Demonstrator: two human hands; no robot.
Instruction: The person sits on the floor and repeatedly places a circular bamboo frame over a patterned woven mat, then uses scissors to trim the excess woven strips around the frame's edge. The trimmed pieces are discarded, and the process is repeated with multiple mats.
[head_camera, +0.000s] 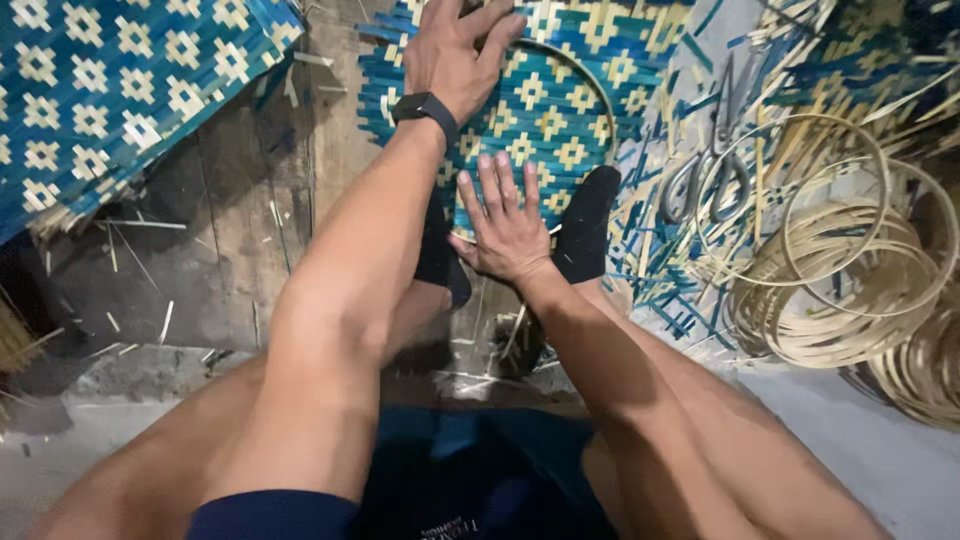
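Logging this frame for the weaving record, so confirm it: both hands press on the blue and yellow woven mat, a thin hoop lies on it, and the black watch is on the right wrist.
One thing is wrong: the black watch sits on the left wrist, not the right. The head view shows it. The rest holds: the left hand and right hand both press on the blue and yellow woven mat, with a thin hoop lying on it.

Two bare hands are in view, a left hand (455, 52) and a right hand (505, 228). Two black socks (588, 222) show, and one black wristwatch (425, 106). Three blue-and-yellow woven mats (110, 90) lie about, with one pair of scissors (712, 160). The bamboo hoops (835, 270) are stacked too thickly to count.
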